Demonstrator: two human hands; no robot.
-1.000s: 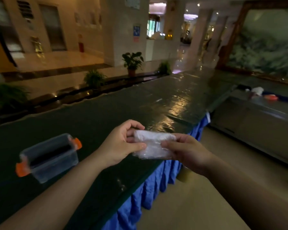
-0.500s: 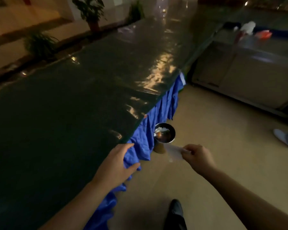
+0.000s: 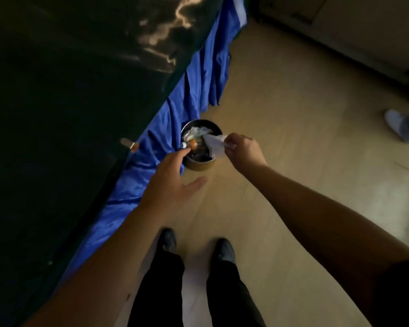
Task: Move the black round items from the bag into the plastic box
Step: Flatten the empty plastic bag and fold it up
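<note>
Right hand (image 3: 240, 149) pinches the bag (image 3: 215, 145), limp, hanging directly below the grip over the bin (image 3: 200, 165). Left hand (image 3: 172, 182) open, empty, nearer the table (image 3: 57, 114). Box not in view.

Both bare arms reach forward and down. The left hand (image 3: 169, 182) is spread, fingers straight and palm facing down, thumb splayed out to the right, holding nothing. The right hand (image 3: 240, 148) is farther out, its fingers curled and pinching a crumpled clear bag (image 3: 215, 144) that hangs to its left. Below the arms, both legs in dark trousers stand with feet apart.
</note>
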